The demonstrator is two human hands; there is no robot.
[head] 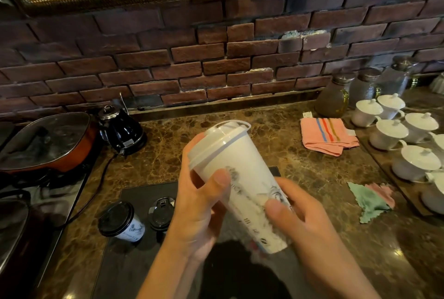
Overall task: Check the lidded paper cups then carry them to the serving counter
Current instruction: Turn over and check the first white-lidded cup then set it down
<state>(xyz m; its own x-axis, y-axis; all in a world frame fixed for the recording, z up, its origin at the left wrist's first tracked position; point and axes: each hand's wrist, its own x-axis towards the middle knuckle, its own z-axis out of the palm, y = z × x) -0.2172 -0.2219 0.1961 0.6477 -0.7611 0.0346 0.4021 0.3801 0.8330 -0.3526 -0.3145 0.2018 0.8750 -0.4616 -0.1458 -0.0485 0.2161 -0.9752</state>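
Held cup: a tall white paper cup with grey ink drawings and a translucent plastic lid [236,183] is up off the bench, tilted, lid end toward the brick wall and upper left, base toward the person and lower right
Left hand: the left hand [199,205] wraps the upper part of the tall cup just under the lid, thumb pressed across the near side, fingers curled behind; it is closed firmly on the cup
Right hand: the right hand [298,217] clasps the lower part near the base, thumb lying over the printed side, fingers hidden behind; also closed on the cup
Cup against grip: the middle stretch of the cup shows bare between the two thumbs; lid and rim stick out beyond the left hand, the base rim pokes out below the right thumb
Other cups: a short white paper cup with a black plastic lid [121,223] stands on the left edge of a dark rectangular mat [141,193] on the bench; a second black-lidded cup [160,214] stands just beside it to the right, partly hidden by the left wrist
Bench: brown marbled stone bench [300,173], brick wall along its far edge
Far left: black kettle [121,129] near the far edge, red pan with a glass lid [43,142] beside it
Right side: folded pink striped towel [328,135], green and pink cloth [371,200], white lidded china cups [394,132] along the right edge
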